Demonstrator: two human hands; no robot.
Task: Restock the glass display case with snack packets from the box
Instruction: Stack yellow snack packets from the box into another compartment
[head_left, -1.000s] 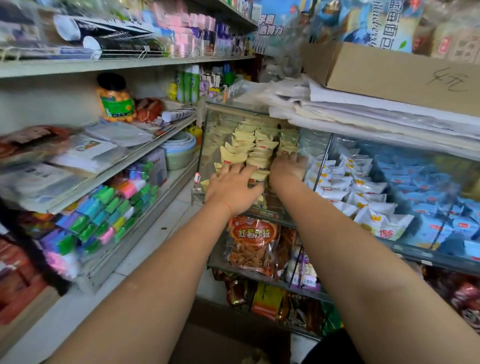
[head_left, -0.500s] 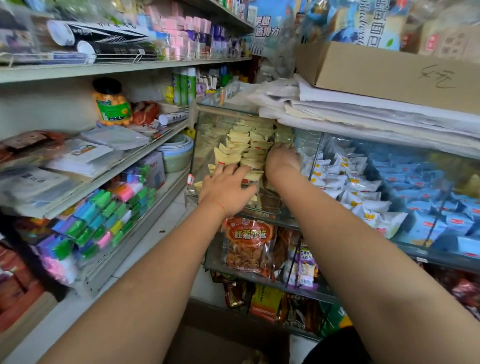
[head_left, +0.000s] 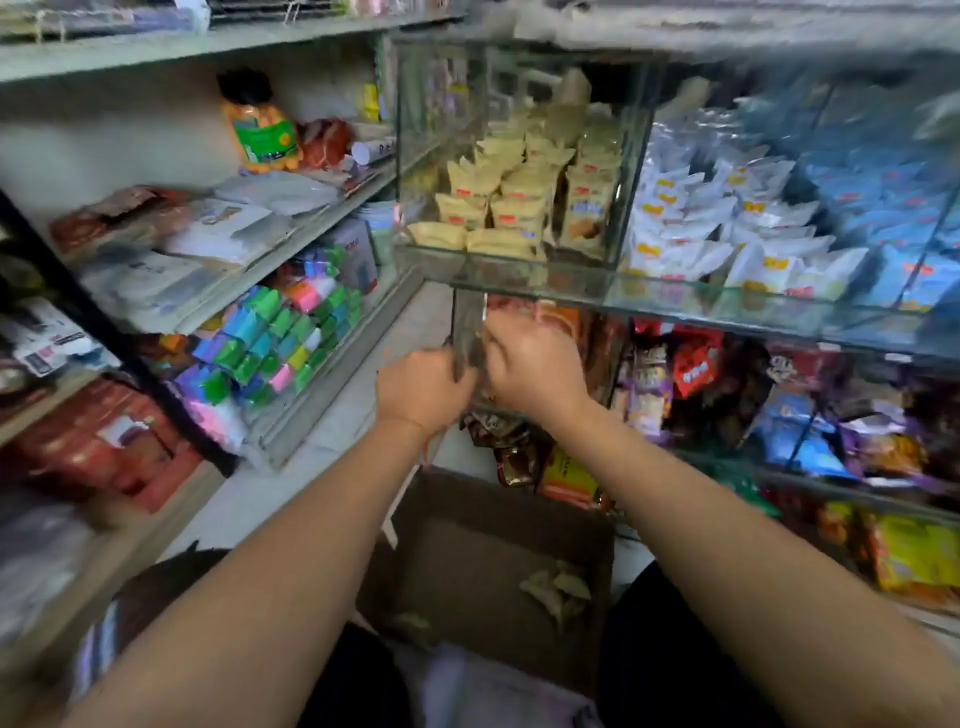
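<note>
The glass display case (head_left: 519, 280) fills the upper middle, and its left compartment holds stacked yellow snack packets (head_left: 498, 202). My left hand (head_left: 423, 392) and my right hand (head_left: 532, 369) meet just below that compartment. Both curl around a narrow upright glass panel (head_left: 467, 322) at the case's lower left front. Blur hides the fingertips. On the floor between my arms the brown cardboard box (head_left: 467, 571) stands open, and a few yellow packets (head_left: 558, 590) lie at its bottom.
White packets (head_left: 727, 228) and blue packets (head_left: 883, 208) fill the compartments to the right. Mixed snack bags (head_left: 691, 364) crowd the lower glass shelves. On the left stand metal shelves (head_left: 291, 244) carrying colourful small packs (head_left: 280, 338), papers and an orange jar (head_left: 260, 130).
Both hands have left the yellow packets in the upper compartment and dropped to the glass panel below it. The view has tilted down, and the box now shows.
</note>
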